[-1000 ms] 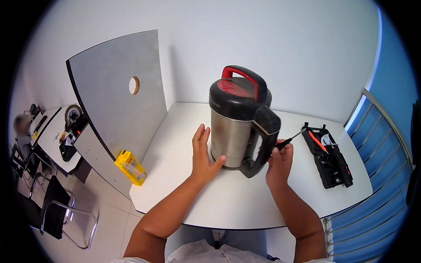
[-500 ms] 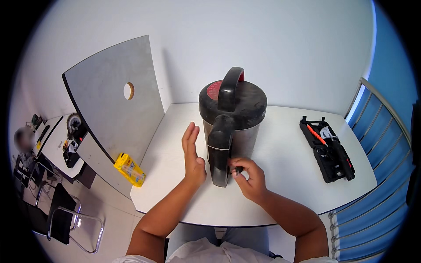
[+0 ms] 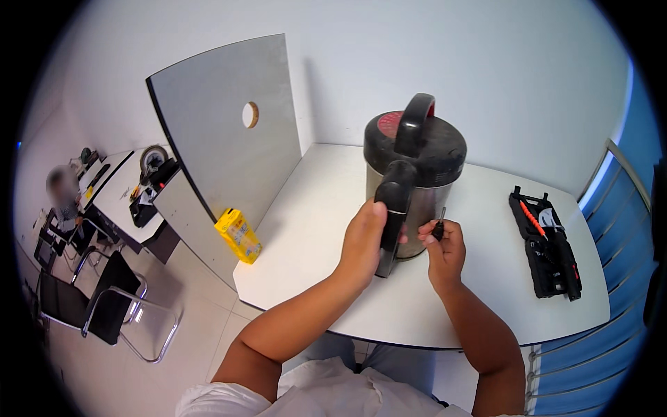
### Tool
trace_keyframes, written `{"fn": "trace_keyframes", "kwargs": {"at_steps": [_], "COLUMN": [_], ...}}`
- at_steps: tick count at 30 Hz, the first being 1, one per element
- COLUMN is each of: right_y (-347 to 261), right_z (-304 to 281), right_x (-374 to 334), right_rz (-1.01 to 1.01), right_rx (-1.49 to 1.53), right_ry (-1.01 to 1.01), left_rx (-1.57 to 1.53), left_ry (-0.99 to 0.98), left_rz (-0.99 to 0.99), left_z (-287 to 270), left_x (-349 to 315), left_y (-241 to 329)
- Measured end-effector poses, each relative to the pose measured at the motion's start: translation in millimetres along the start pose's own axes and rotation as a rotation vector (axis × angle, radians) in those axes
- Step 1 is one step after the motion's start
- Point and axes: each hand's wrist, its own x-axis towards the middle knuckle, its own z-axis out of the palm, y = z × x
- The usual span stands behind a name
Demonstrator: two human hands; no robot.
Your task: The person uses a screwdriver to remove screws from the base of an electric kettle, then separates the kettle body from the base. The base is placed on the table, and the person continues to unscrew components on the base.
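Observation:
A dusty soymilk maker (image 3: 434, 201) stands upright on the white table. It has a metal body and a black lid (image 3: 445, 149) with an arched carrying handle and a red patch. My left hand (image 3: 365, 240) is wrapped round its black side handle (image 3: 394, 198); some of the fingers are hidden behind it. Just right of that handle, my right hand (image 3: 445, 257) pinches a short screwdriver (image 3: 439, 226) by its black grip, with the thin metal shaft pointing up. The shaft is close in front of the metal body; whether it touches cannot be told.
On the table's right lies an open black tool case (image 3: 549, 247) with an orange flexible shaft. A yellow carton (image 3: 238, 236) stands at the left by a grey partition (image 3: 222, 132) with a round hole. Metal railing (image 3: 629, 174) borders the right. Beyond the partition, a person sits near chairs.
My left hand, earlier open beside the side handle, has taken hold of it. My right hand has turned the screwdriver so its shaft points up. The whole view has shifted and tilted.

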Motion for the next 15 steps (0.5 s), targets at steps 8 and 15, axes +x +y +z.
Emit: {"fn": "trace_keyframes", "kwargs": {"at_steps": [8, 15], "right_y": [4.9, 11.1], "right_z": [5.4, 4.7], "right_x": [-2.8, -7.0], "right_rz": [-0.021, 0.006], "right_rx": [-0.043, -0.059], "right_ry": [-0.028, -0.067], "left_rx": [0.029, 0.387], "left_ry": [-0.001, 0.018], "left_rz": [-0.134, 0.127], "left_z": [-7.1, -27.5], "left_x": [10.1, -5.9], "left_y": [8.9, 7.3]}}
